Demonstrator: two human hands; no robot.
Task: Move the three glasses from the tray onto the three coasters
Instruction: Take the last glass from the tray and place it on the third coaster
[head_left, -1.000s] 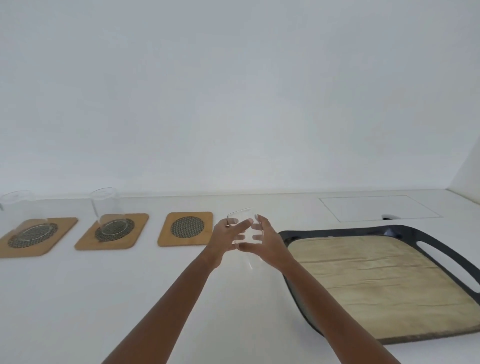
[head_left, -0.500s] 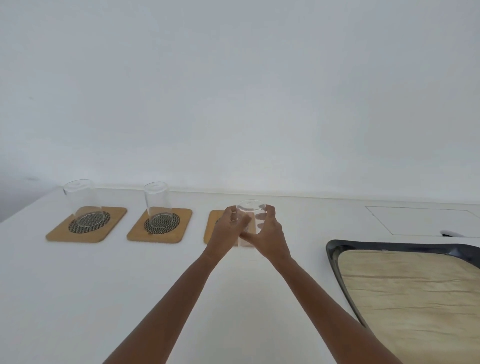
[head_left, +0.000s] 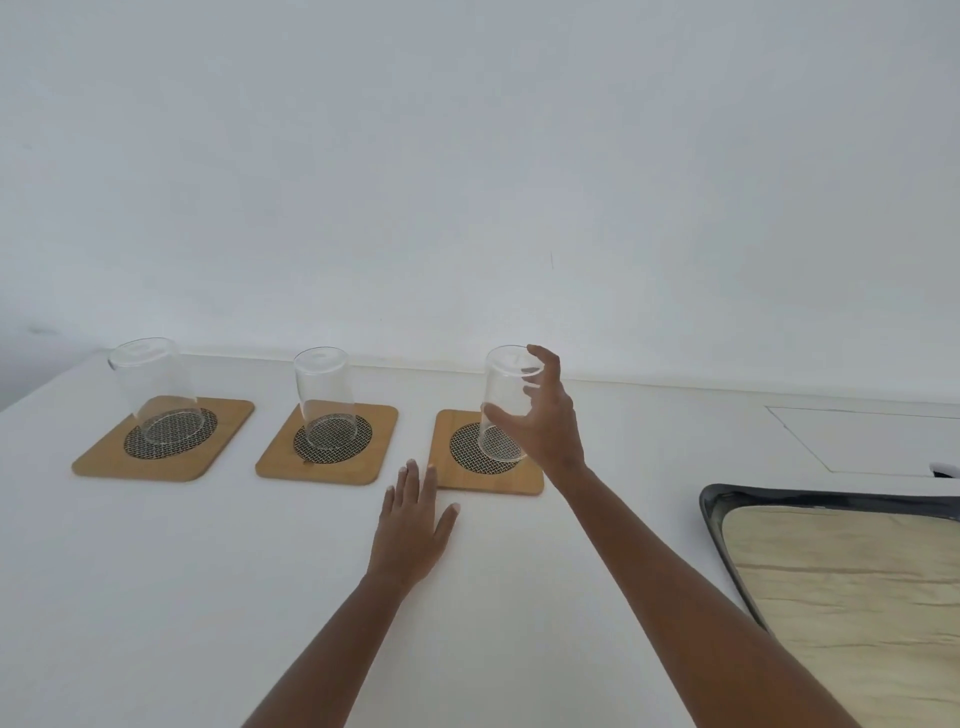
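**Third glass on its coaster**

Our right hand (head_left: 545, 421) is loosely curled around the right glass (head_left: 503, 405), which sits on the right coaster (head_left: 470, 475); can't tell if the fingers actually touch it. Left hand (head_left: 410, 525) lies flat and open on the counter (head_left: 182, 571). The other glasses (head_left: 156, 395) (head_left: 323, 402) stand on their coasters (head_left: 104, 462) (head_left: 280, 465). The tray (head_left: 711, 512) is off right.
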